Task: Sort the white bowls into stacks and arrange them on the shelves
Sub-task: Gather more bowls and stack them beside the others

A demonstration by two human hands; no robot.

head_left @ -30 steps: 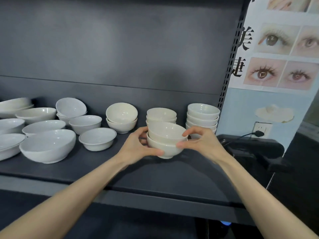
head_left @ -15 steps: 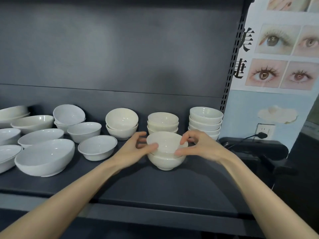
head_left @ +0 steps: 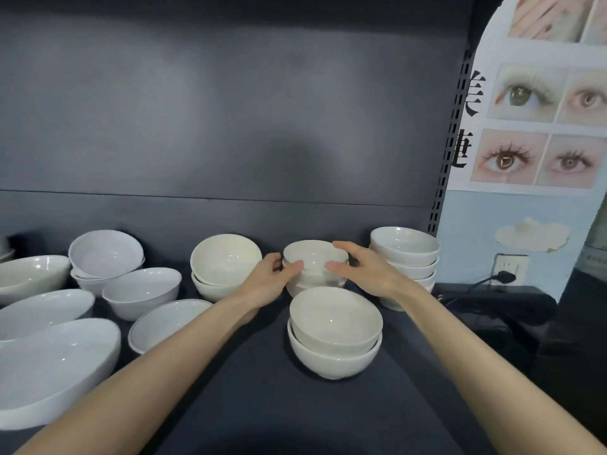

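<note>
On the dark shelf (head_left: 249,399), a stack of two white bowls (head_left: 335,336) stands free at front centre. Just behind it is a stack of small white bowls (head_left: 315,256). My left hand (head_left: 267,282) cups that back stack's left side, thumb on the front and fingers round the back. On the stack's right side is my right hand (head_left: 364,270), with its fingers over the rim and its thumb on the front. A taller bowl stack (head_left: 405,257) is at the back right, and a tilted pair of bowls (head_left: 226,267) at the back left.
Several wider white bowls and shallow dishes (head_left: 49,362) crowd the shelf's left half. A black device (head_left: 512,307) with a cable to a wall socket (head_left: 507,267) sits right of the shelf post. The shelf's back panel rises close behind the stacks.
Both hands set the two-bowl stack down at the shelf front and let go. They then reached back and closed around the small stack behind it.
</note>
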